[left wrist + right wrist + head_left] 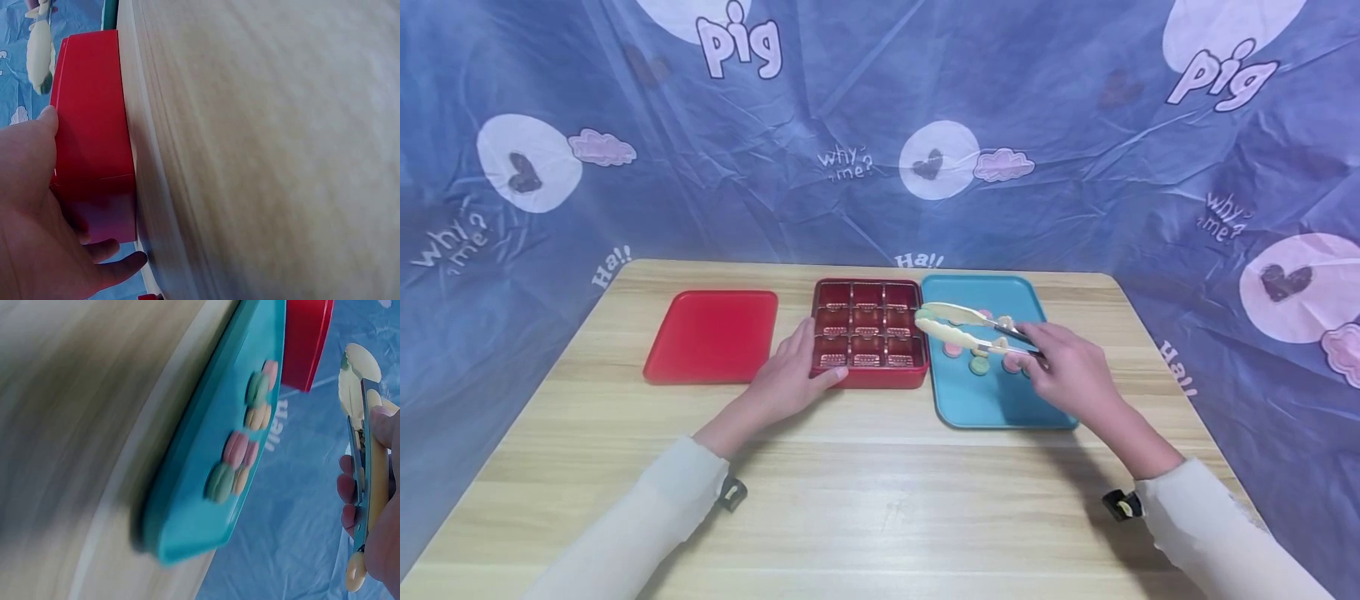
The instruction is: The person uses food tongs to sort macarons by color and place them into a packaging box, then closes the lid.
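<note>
My right hand (pixel 1071 371) grips cream-tipped tongs (pixel 376 469) by the handles, above the blue tray. Between the tong tips is a green macaron (pixel 924 314), over the right rim of the red box (pixel 872 379). Ribbed floors show in the box's divided compartments. Flat against the box's near left corner lies my left hand (pixel 786 375), thumb at the front rim and fingers along the left side. Several pink, green and cream macarons sit on the tray, among them a pink macaron (pixel 235 449) and a green macaron (pixel 220 482).
The blue tray (pixel 1000 408) stands right beside the box. To the left of the box lies a flat red lid (pixel 715 337). A wooden table (pixel 880 500) carries everything, and a blue printed cloth (pixel 865 92) hangs behind it and along its sides.
</note>
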A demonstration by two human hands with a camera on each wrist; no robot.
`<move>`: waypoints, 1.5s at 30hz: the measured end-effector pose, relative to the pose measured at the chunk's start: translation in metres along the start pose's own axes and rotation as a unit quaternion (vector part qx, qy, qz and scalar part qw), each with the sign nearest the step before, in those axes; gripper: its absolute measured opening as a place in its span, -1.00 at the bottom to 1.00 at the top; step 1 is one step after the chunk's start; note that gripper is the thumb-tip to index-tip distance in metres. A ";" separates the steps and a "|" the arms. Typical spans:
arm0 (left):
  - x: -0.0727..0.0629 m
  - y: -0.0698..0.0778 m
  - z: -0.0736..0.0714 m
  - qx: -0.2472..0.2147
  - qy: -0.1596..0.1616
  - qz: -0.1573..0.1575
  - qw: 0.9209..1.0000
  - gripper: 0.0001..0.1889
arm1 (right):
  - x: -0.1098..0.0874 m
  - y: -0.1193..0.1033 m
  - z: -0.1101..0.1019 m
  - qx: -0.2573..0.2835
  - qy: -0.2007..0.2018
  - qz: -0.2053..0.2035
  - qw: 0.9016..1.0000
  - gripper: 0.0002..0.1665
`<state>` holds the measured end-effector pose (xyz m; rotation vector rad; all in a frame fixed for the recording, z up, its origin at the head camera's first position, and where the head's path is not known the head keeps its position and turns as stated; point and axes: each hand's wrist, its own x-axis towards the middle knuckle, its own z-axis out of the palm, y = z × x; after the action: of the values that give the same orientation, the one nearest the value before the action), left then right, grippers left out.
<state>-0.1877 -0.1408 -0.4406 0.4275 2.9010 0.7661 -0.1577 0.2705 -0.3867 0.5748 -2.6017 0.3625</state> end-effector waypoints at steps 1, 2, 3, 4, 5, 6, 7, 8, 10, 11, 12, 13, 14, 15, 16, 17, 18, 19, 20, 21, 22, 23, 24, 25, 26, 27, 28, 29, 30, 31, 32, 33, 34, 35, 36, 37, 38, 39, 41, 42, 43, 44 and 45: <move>0.000 0.000 0.000 0.001 0.000 0.000 1.000 0.15 | 0.002 -0.003 0.002 0.002 0.001 -0.005 1.000 -0.41; 0.001 0.000 0.000 0.001 0.000 -0.001 1.000 0.15 | 0.004 -0.005 0.005 0.004 0.002 -0.010 1.000 -0.41; 0.001 0.000 0.000 0.001 0.000 -0.001 1.000 0.15 | 0.006 -0.008 0.007 0.006 0.002 -0.014 1.000 -0.41; 0.001 0.000 0.000 0.002 0.000 -0.001 1.000 0.15 | 0.008 -0.011 0.009 0.008 0.003 -0.020 1.000 -0.40; 0.001 0.000 0.000 0.001 0.000 0.000 1.000 0.15 | 0.010 -0.014 0.012 0.008 0.003 -0.024 1.000 -0.38; 0.001 0.000 0.000 0.002 0.001 0.000 1.000 0.16 | 0.012 -0.017 0.014 0.010 0.003 -0.027 1.000 -0.36; 0.001 0.000 0.000 0.004 0.001 0.001 1.000 0.16 | 0.014 -0.020 0.016 0.012 0.002 -0.030 0.999 -0.34; 0.001 0.000 0.000 0.005 0.001 0.002 1.000 0.16 | 0.016 -0.023 0.018 0.011 0.000 -0.033 0.999 -0.33; 0.001 0.001 0.000 0.009 0.001 0.004 1.000 0.17 | 0.020 -0.029 0.022 0.010 -0.008 -0.037 0.999 -0.33; 0.001 0.001 0.000 0.010 0.002 0.004 1.000 0.18 | 0.022 -0.032 0.024 0.010 -0.012 -0.039 0.999 -0.34; 0.001 0.001 0.000 0.014 0.002 0.004 1.000 0.18 | 0.023 -0.035 0.026 0.012 -0.016 -0.041 0.999 -0.36; 0.001 0.001 0.000 0.015 0.003 0.005 1.000 0.18 | 0.025 -0.038 0.028 0.010 -0.019 -0.045 0.999 -0.38; 0.001 0.001 0.000 0.016 0.004 0.004 1.000 0.18 | 0.026 -0.041 0.030 0.007 -0.023 -0.048 0.999 -0.40; 0.001 0.001 0.000 0.017 0.004 0.005 1.000 0.18 | 0.028 -0.044 0.032 0.009 -0.026 -0.053 0.998 -0.40; 0.001 0.001 0.000 0.017 0.005 0.004 1.000 0.18 | 0.029 -0.047 0.034 0.010 -0.028 -0.058 0.998 -0.40; 0.001 0.001 0.000 0.017 0.005 0.004 1.000 0.18 | 0.030 -0.050 0.037 0.011 -0.028 -0.064 0.997 -0.40; 0.001 0.001 0.000 0.017 0.005 0.004 1.000 0.18 | 0.031 -0.053 0.039 0.011 -0.029 -0.070 0.997 -0.41; 0.001 0.001 0.000 0.018 0.005 0.004 1.000 0.18 | 0.032 -0.055 0.041 0.011 -0.028 -0.076 0.997 -0.41; 0.001 0.001 0.000 0.018 0.005 0.005 1.000 0.19 | 0.033 -0.058 0.043 0.012 -0.028 -0.081 0.996 -0.41; 0.002 0.000 0.000 0.019 0.005 0.006 1.000 0.19 | 0.034 -0.060 0.044 0.015 -0.028 -0.085 0.996 -0.41; 0.002 0.000 0.000 0.019 0.004 0.006 1.000 0.20 | 0.035 -0.062 0.046 0.016 -0.027 -0.089 0.995 -0.42; 0.002 0.000 0.000 0.020 0.004 0.007 1.000 0.21 | 0.035 -0.064 0.048 0.018 -0.026 -0.094 0.995 -0.43; 0.002 -0.001 0.000 0.021 0.004 0.007 1.000 0.22 | 0.036 -0.066 0.050 0.020 -0.025 -0.098 0.995 -0.43; 0.002 -0.001 0.000 0.022 0.003 0.007 1.000 0.23 | 0.036 -0.067 0.051 0.021 -0.025 -0.100 0.994 -0.43; 0.002 -0.001 0.000 0.022 0.003 0.007 1.000 0.24 | 0.037 -0.068 0.052 0.023 -0.025 -0.103 0.994 -0.44; 0.002 -0.001 0.000 0.023 0.003 0.007 1.000 0.24 | 0.038 -0.070 0.053 0.026 -0.026 -0.104 0.994 -0.44; 0.002 -0.001 0.000 0.023 0.003 0.008 1.000 0.24 | 0.038 -0.071 0.053 0.026 -0.026 -0.107 0.994 -0.44; 0.002 -0.001 0.000 0.023 0.004 0.007 1.000 0.23 | 0.038 -0.072 0.054 0.028 -0.027 -0.108 0.993 -0.45; 0.002 -0.001 0.000 0.022 0.004 0.008 1.000 0.21 | 0.039 -0.073 0.054 0.028 -0.028 -0.109 0.993 -0.45; 0.001 -0.001 0.000 0.021 0.005 0.009 1.000 0.20 | 0.039 -0.074 0.054 0.028 -0.030 -0.110 0.993 -0.45; 0.001 0.000 0.000 0.020 0.006 0.009 1.000 0.19 | 0.039 -0.075 0.054 0.029 -0.032 -0.111 0.993 -0.46; 0.001 0.000 0.000 0.019 0.008 0.010 1.000 0.18 | 0.039 -0.075 0.055 0.029 -0.033 -0.112 0.993 -0.47; 0.001 0.000 0.000 0.017 0.009 0.010 1.000 0.17 | 0.040 -0.076 0.055 0.027 -0.034 -0.112 0.993 -0.47; 0.001 0.000 0.000 0.017 0.010 0.010 1.000 0.16 | 0.040 -0.076 0.056 0.026 -0.035 -0.112 0.993 -0.47; 0.001 0.000 0.000 0.017 0.009 0.010 1.000 0.16 | 0.040 -0.076 0.056 0.025 -0.037 -0.112 0.993 -0.47; 0.001 0.000 0.000 0.017 0.009 0.010 1.000 0.16 | 0.040 -0.077 0.057 0.025 -0.037 -0.112 0.993 -0.47; 0.001 0.000 0.000 0.018 0.009 0.009 1.000 0.16 | 0.040 -0.077 0.057 0.024 -0.038 -0.112 0.993 -0.47; 0.001 0.000 0.000 0.019 0.009 0.009 1.000 0.16 | 0.041 -0.077 0.058 0.022 -0.038 -0.112 0.993 -0.47; 0.000 -0.001 0.000 0.019 0.009 0.008 1.000 0.16 | 0.041 -0.077 0.058 0.021 -0.041 -0.112 0.993 -0.47; 0.000 -0.001 0.000 0.018 0.009 0.008 1.000 0.15 | 0.041 -0.078 0.058 0.020 -0.042 -0.112 0.993 -0.47; 0.000 -0.001 0.000 0.018 0.009 0.007 1.000 0.15 | 0.041 -0.078 0.058 0.019 -0.043 -0.111 0.993 -0.47; 0.000 -0.001 0.000 0.017 0.009 0.006 1.000 0.15 | 0.042 -0.078 0.058 0.018 -0.045 -0.111 0.993 -0.47; 0.000 -0.001 0.000 0.016 0.009 0.006 1.000 0.15 | 0.042 -0.079 0.058 0.018 -0.047 -0.110 0.993 -0.47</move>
<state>-0.1879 -0.1416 -0.4408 0.4446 2.9344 0.7295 -0.1774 0.1677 -0.4046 0.9011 -2.5895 0.3169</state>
